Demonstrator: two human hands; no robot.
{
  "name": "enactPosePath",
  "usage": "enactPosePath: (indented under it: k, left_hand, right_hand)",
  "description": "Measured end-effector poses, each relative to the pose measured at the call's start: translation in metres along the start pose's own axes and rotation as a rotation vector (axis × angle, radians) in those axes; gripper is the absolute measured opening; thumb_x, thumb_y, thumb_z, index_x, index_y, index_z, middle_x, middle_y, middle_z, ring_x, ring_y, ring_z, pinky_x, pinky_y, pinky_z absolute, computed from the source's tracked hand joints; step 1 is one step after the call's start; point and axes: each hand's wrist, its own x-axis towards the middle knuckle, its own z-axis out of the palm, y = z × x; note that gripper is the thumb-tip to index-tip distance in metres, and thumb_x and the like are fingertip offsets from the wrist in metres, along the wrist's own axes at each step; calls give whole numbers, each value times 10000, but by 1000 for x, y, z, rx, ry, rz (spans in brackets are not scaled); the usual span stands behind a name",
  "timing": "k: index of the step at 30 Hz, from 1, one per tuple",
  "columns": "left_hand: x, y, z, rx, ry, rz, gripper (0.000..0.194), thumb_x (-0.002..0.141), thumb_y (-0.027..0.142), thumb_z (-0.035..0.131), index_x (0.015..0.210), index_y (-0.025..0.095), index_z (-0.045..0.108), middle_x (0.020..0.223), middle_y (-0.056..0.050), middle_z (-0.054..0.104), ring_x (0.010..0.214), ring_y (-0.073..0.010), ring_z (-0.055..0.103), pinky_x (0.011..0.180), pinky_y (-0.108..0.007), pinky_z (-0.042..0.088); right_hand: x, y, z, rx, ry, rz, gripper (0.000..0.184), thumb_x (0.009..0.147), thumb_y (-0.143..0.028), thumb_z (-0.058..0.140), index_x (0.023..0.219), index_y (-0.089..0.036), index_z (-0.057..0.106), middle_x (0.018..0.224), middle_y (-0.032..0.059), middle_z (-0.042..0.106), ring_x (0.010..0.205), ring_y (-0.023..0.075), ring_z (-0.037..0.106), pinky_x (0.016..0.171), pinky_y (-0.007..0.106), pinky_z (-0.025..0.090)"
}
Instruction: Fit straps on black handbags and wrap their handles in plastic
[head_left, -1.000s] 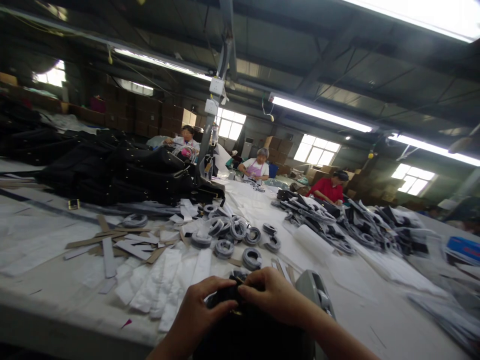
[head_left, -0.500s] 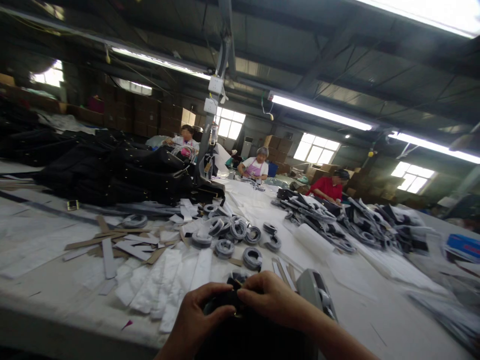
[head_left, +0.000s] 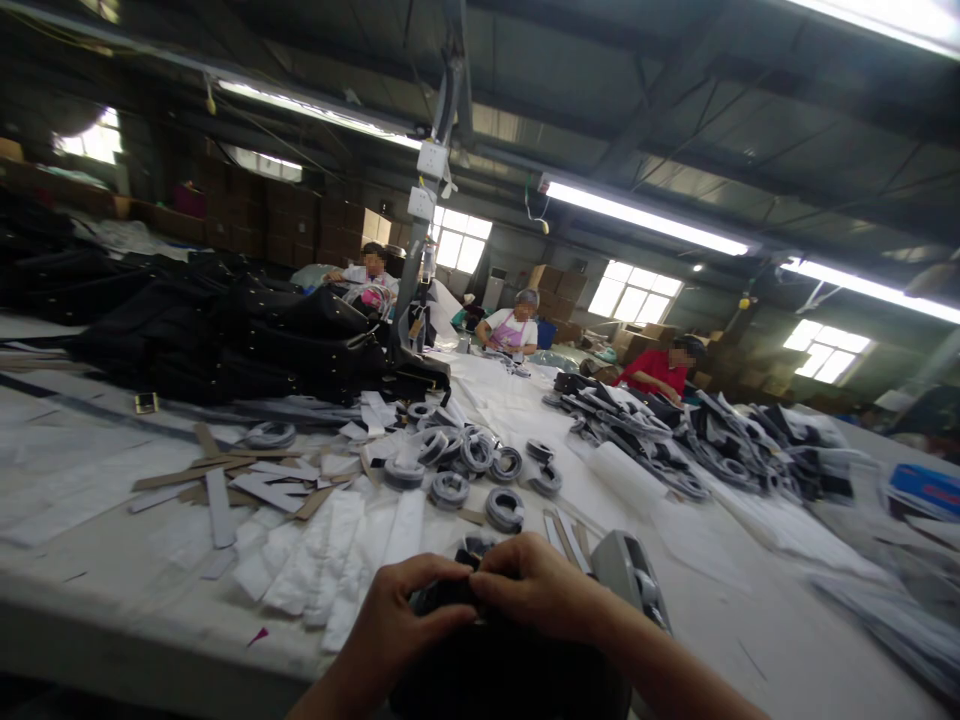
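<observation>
At the table's near edge is a black bag (head_left: pixel 510 670), dark and partly cut off by the bottom of the view. My left hand (head_left: pixel 405 615) pinches its top edge between thumb and fingers. Close against it, my right hand (head_left: pixel 532 590) has its fingertips pressed together on the same black edge. The small part between the fingertips is mostly hidden. Just beyond the hands lie coiled grey straps (head_left: pixel 505 509) with white wrapping. A grey tape dispenser (head_left: pixel 626 565) stands right of my right hand.
Black bags with gold-coloured studs (head_left: pixel 225 330) are heaped at the left. Cardboard strips (head_left: pixel 219 505) and white paper strips (head_left: pixel 322 570) lie in front of them. More wrapped black pieces (head_left: pixel 637 430) and a blue box (head_left: pixel 926 490) are at the right. Several co-workers sit farther back.
My fingertips have drawn closer together on the black edge, and the gold-coloured glint between them no longer shows. The view has shifted slightly.
</observation>
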Motion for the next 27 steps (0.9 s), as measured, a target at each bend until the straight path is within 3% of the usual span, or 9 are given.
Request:
enactPosePath:
  k: [8,16,20,23,25,27]
  left_hand:
    - [-2,0,0,78,63,-48,254,715,265,806,967,283,781,997,-7,794,989,-244,712,912,-305,534]
    - [1,-3,5,-8,53,-67,247,692,279,809,934,252,774,946,-21,794,934,-254,722,849,-307,554]
    - [-3,-7,-4,85,63,1,251,753,310,764,1002,283,764,1088,-34,752,1060,-261,668,937,-337,510]
    - [-6,-4,-9,173,149,22,286,843,403,667,1093,273,718,1084,-51,701,935,-223,662,777,-302,532]
    - [-6,3,-9,192,145,-43,354,880,475,596,1143,250,672,956,-39,682,747,-182,636,617,-266,501]
    - [-3,11,-7,196,125,-94,393,888,512,564,1147,229,646,857,-17,655,656,-161,596,561,-250,462]
  right_hand:
    - [-19,-16,-7,-176,42,24,314,936,-361,501,717,-183,641,583,-24,617,527,96,513,484,183,336]
    - [-9,-19,-1,-191,92,28,258,892,-256,511,665,-181,608,533,-42,558,497,92,477,473,195,311]
    - [-11,-24,1,-338,108,-57,275,928,-302,499,716,-196,637,607,-20,642,567,121,568,546,220,351]
    - [-18,-26,3,-574,223,-111,194,867,-416,632,879,-225,656,786,11,721,725,197,652,602,264,352]
    - [-21,-28,7,-673,279,-113,291,792,-454,722,958,-232,632,867,23,730,794,238,665,630,287,360]
    - [-20,-31,12,-732,318,-118,325,763,-415,766,982,-230,614,913,26,724,841,253,660,681,310,382]
